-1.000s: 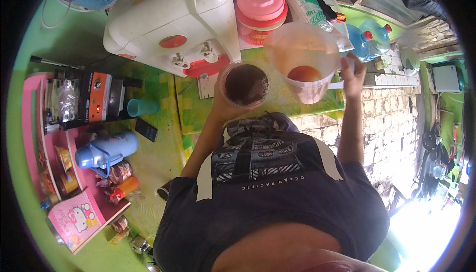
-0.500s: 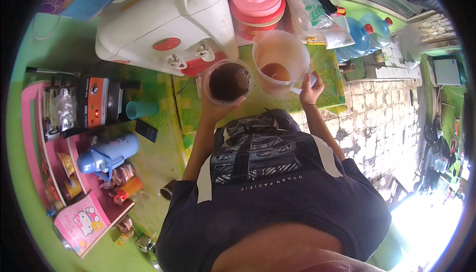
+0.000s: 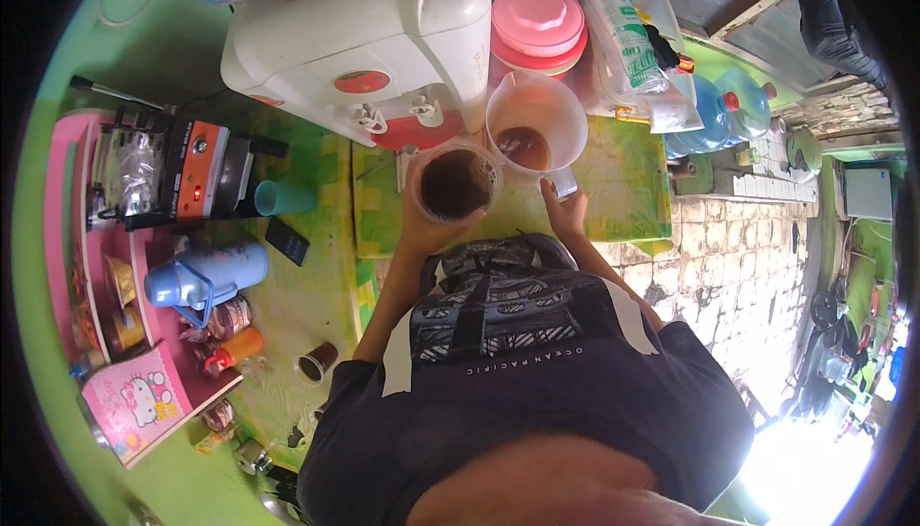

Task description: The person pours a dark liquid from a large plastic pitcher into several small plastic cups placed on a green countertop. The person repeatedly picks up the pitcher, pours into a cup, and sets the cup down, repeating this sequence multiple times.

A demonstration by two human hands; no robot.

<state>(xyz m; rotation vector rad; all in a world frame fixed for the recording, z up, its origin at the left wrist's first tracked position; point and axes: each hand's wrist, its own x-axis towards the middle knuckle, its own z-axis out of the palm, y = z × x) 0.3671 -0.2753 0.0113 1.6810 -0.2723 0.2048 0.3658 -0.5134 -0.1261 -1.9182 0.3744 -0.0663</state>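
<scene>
- The left hand (image 3: 422, 224) has its fingers wrapped around a clear plastic cup of dark brown drink (image 3: 457, 184), held above the green-and-yellow tabletop (image 3: 623, 181).
- The right hand (image 3: 565, 212) grips the handle of a translucent plastic jug with brown liquid at its bottom (image 3: 535, 128); the jug sits just right of the cup, their rims touching or nearly so.
- Beyond both stands a white drink dispenser with a red tray (image 3: 369, 37).
- A pink round lid (image 3: 538, 20) lies far, right of the dispenser.
- A teal cup (image 3: 284, 198) stands to the left.
</scene>
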